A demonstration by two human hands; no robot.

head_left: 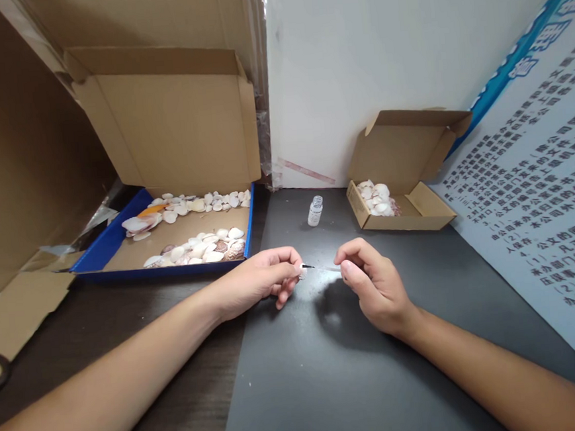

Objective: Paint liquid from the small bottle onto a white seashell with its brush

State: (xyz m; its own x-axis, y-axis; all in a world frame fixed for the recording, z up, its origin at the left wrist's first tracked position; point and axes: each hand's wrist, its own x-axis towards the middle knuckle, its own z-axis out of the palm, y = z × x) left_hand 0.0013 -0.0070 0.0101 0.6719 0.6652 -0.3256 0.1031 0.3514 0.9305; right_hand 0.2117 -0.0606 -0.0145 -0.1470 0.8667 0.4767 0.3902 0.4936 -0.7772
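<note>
Between the thumb and fingers of my left hand is a small whitish shell, mostly covered by the fingertips. My right hand pinches a thin brush with a clear handle and a dark tip. The tip points left and reaches the shell's edge; whether it touches cannot be made out. Both hands are raised over the grey mat. Beyond them stands a small uncapped clear bottle with a pale label.
An open blue-sided cardboard box at left holds several shells in two groups. At back right, a smaller open cardboard box contains white shells. A white panel rises behind; a printed sheet stands right.
</note>
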